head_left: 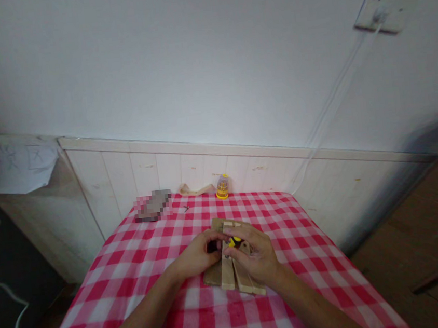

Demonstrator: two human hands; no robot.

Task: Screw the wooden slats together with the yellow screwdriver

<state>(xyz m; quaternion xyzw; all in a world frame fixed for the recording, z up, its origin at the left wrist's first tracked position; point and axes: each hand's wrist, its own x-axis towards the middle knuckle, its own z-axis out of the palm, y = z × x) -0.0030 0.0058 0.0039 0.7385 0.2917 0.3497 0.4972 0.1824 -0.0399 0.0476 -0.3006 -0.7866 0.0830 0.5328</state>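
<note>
My right hand [260,251] is closed around a small yellow-and-black screwdriver [235,241], mostly hidden by the fingers. It is over pale wooden strips [228,278] that lie side by side on a flat brown board [212,276]. My left hand [197,255] comes in from the left, its fingers curled and pressed against the edge of the left strip. The tip of the screwdriver and whatever it touches are too small to make out. A dark round spot shows on the left strip, just below the right hand's fingertips.
A red-and-white checked cloth [131,293] covers the table. Along its back edge are a yellow-capped clear container [222,187], a beige strip [196,191] and a pixelated flat object [153,206]. A tiny dark item [186,209] lies nearby. A white cable [337,102] runs down the wall.
</note>
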